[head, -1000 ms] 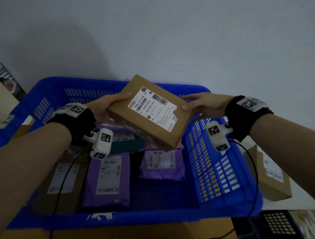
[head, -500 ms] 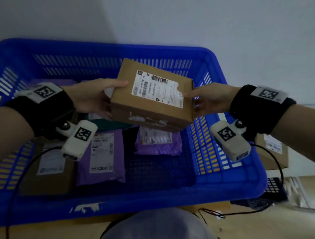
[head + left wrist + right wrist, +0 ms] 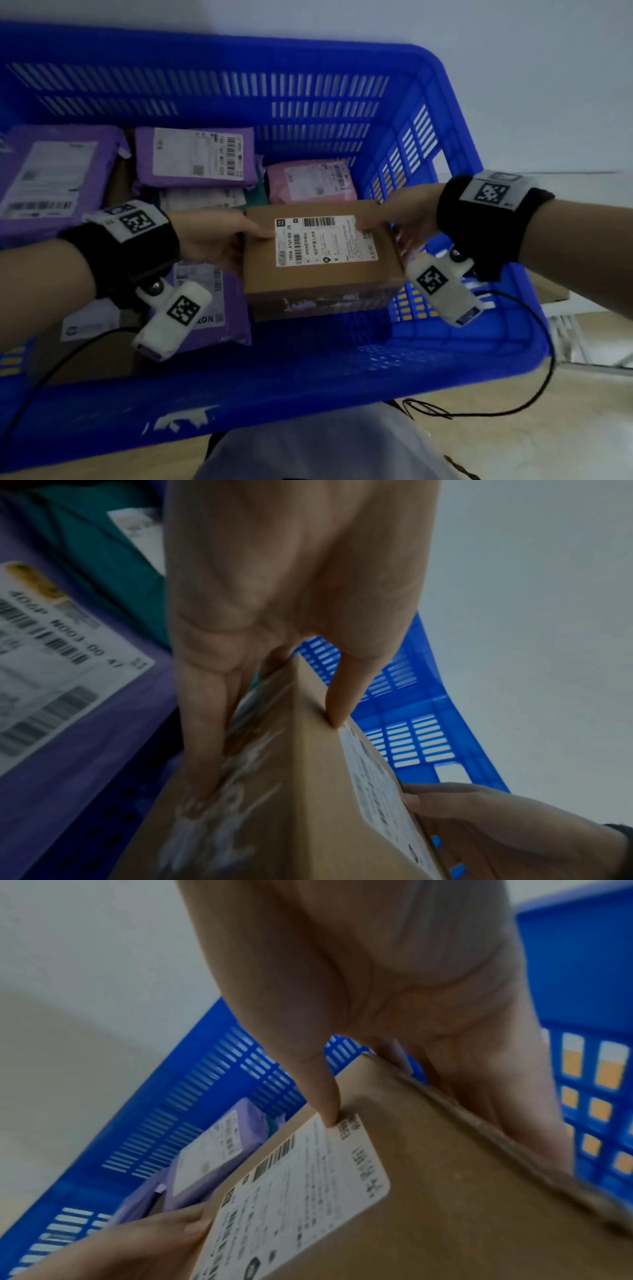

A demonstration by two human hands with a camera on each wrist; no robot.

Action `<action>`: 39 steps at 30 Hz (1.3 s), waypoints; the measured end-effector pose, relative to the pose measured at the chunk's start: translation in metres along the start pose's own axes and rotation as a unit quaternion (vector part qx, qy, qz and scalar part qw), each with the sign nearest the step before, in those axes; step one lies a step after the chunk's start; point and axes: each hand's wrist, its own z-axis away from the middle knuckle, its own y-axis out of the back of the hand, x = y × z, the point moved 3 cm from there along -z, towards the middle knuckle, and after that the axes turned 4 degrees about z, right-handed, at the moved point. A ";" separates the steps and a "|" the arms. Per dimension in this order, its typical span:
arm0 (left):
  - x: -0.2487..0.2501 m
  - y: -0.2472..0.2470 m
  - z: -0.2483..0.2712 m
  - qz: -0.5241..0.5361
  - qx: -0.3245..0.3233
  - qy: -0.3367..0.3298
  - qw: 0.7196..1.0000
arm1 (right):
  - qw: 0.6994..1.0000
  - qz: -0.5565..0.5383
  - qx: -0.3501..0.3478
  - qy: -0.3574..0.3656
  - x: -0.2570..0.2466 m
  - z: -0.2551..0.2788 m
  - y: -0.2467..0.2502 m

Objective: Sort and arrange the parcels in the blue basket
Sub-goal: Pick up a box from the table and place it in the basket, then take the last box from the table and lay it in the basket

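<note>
Bare basket floor (image 3: 342,342) is lying open under the held cardboard box (image 3: 322,274); a purple parcel (image 3: 212,308) is crowding its left, a pink parcel (image 3: 310,181) behind, the basket wall (image 3: 411,164) closing the right.

brown cardboard parcel (image 3: 322,270), label up, inside blue basket (image 3: 455,113), purple parcels (image 3: 195,157) beside

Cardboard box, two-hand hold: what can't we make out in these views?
- Box underside: hidden in every view, so whether it touches the basket floor is unclear.
- Label small print: too small in head view, blurred in both wrist views.
- Left hand fingers: behind the box in head view.
- Right hand fingers: likewise.
</note>
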 end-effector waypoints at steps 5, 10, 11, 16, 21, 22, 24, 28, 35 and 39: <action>-0.024 0.004 -0.010 0.007 0.001 0.046 0.999 | 0.999 0.013 -0.026 -0.036 0.011 -0.019 -0.019; -0.042 -0.007 -0.020 -0.027 -0.018 0.076 0.997 | 0.996 0.028 -0.052 -0.062 0.024 -0.049 -0.035; -0.044 -0.008 -0.023 -0.028 -0.019 0.076 0.997 | 0.996 0.036 -0.051 -0.066 0.028 -0.056 -0.037; -0.051 -0.014 -0.037 -0.056 -0.016 0.064 0.996 | 0.991 0.099 -0.038 -0.076 0.044 -0.076 -0.043; -0.060 -0.020 -0.050 -0.095 -0.010 0.061 0.994 | 0.992 0.094 -0.057 -0.061 0.050 -0.088 -0.042; -0.061 -0.020 -0.052 -0.102 -0.006 0.058 0.993 | 0.992 0.093 -0.061 -0.062 0.050 -0.089 -0.043; -0.062 -0.022 -0.055 -0.119 0.004 0.054 0.991 | 0.990 0.113 -0.053 -0.062 0.050 -0.092 -0.044; -0.062 -0.027 -0.059 -0.134 0.018 0.051 0.989 | 0.983 0.173 -0.023 -0.051 0.051 -0.097 -0.043; -0.047 -0.032 -0.055 -0.177 0.032 0.017 0.983 | 0.976 0.219 0.014 0.004 0.044 -0.086 -0.040; -0.027 -0.025 -0.050 -0.227 0.069 -0.045 0.970 | 0.945 0.315 0.052 0.073 0.028 -0.070 -0.041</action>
